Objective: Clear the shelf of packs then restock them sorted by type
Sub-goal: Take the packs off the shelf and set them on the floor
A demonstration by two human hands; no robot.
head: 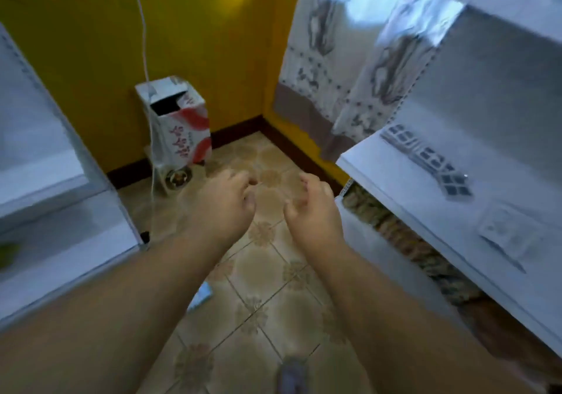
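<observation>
Left hand: my left hand [226, 200] hangs over the floor [258, 272] in the middle of the view, fingers loosely curled, nothing in it.
Right hand: my right hand [314, 208] is just beside it, apart from it, fingers loosely curled too and holding nothing. Both read as idle, between reaches, not closing on anything.
Shelf: the white shelf [395, 186] is on my right, its front edge running toward me. I judge it is the one to work on, since it alone carries packs.
Packs: a row of dark-celled blister packs [425, 156] lies flat near the shelf's back left corner, slanting toward the middle. A pale, flat pack [504, 238] lies nearer me, toward the front edge. The blur hides what either kind is.
Sorting: the two kinds lie apart, dark ones at the back and pale in front, so I cannot tell whether this is leftover stock or a restock begun.
Left unit: another white unit [45, 180] stands on my left; I see no packs on it.
Box: an open red-and-white box [179, 122] stands on the floor against the yellow wall, perhaps a place for cleared stock.
Next: my guess is a turn right, reaching for the packs.
</observation>
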